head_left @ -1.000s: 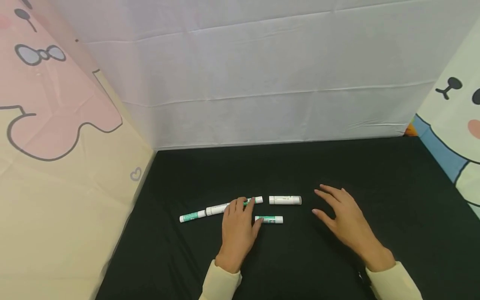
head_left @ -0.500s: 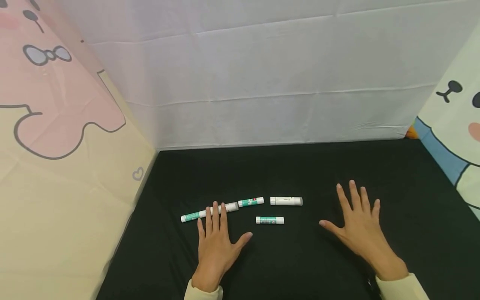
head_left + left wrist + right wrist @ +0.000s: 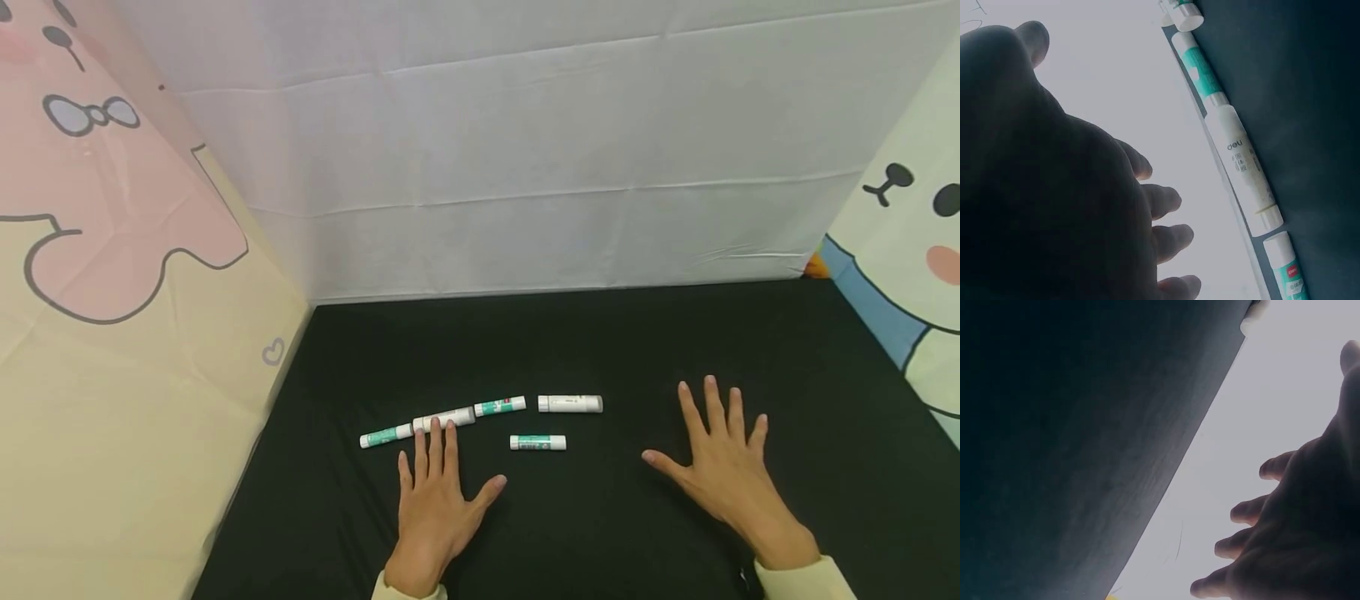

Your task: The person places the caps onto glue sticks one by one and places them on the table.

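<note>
On the black cloth lie several glue sticks. From the left, a green-labelled glue stick (image 3: 386,436), a white glue stick (image 3: 454,416) and another green-labelled glue stick (image 3: 500,406) form a slanting line. Right of them lies a second white glue stick (image 3: 570,404), with a third green-labelled glue stick (image 3: 537,442) nearer the person. My left hand (image 3: 437,508) is spread, its fingertips overlapping the first white stick in the head view; the left wrist view shows them apart from it. Fingers spread and holding nothing, my right hand (image 3: 727,479) is right of the sticks.
The black cloth (image 3: 637,350) covers the table. A white curtain (image 3: 480,167) hangs at its far edge. Printed cartoon panels stand at the left (image 3: 135,417) and at the right (image 3: 922,275).
My left hand has drawn back leftward from the third stick in the line and spread its fingers. My right hand has moved slightly right and spread. The glue sticks stay in place.
</note>
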Available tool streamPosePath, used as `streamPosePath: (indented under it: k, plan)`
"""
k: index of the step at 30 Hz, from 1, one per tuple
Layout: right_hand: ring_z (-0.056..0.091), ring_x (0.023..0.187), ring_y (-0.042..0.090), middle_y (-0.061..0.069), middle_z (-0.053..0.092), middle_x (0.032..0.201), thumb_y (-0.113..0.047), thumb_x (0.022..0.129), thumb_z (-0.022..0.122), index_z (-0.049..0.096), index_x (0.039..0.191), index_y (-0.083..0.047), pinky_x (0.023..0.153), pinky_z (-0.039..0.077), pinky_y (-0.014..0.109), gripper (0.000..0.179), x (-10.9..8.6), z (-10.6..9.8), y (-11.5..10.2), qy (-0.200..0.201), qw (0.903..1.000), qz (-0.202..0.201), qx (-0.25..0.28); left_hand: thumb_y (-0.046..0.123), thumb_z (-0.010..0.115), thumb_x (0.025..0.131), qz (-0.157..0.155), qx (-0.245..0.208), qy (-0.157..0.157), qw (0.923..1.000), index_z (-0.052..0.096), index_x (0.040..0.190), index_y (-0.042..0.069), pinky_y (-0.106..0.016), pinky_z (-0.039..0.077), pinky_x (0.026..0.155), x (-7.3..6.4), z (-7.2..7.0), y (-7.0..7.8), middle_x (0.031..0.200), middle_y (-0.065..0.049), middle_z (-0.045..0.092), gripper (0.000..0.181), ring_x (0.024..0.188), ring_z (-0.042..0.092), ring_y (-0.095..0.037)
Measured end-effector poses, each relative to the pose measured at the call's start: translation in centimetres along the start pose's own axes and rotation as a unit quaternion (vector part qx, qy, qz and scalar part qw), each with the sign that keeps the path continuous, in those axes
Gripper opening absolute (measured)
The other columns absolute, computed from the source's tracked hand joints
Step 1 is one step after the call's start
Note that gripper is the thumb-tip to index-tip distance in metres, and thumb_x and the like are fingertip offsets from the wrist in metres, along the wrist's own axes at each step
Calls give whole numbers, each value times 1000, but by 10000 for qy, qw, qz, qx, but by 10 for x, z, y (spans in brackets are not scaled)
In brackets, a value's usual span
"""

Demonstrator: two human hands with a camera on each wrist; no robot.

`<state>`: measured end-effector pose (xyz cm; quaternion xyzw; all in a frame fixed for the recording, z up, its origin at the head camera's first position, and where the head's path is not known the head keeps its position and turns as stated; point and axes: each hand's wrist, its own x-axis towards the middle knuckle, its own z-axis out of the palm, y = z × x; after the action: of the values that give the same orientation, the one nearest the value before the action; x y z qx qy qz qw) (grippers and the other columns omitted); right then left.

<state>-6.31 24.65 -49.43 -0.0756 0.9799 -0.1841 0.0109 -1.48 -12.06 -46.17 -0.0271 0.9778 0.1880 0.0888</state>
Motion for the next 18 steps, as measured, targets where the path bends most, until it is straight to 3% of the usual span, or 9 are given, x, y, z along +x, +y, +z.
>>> streamPosePath:
  k: [7, 18]
  plan:
    - [-5, 153, 66, 33, -5, 172, -73, 94, 62, 7, 170, -5, 111, -8, 86, 115, 0, 1, 0, 38, 10000, 5, 2, 71, 56, 98, 48, -20, 5, 10000, 17, 168, 2, -63, 3, 129, 1, 1, 1, 177, -17, 8, 106, 163, 6, -42]
    - [-2, 152, 68, 36, -1, 171, -73, 94, 62, 9, 169, -4, 110, -4, 88, 115, 2, 0, -5, -78, 9999, -12, 62, 71, 56, 97, 184, 154, 427, 9988, 18, 168, 2, -62, 6, 129, 10, 3, -2, 177, -16, 12, 106, 163, 9, -41]
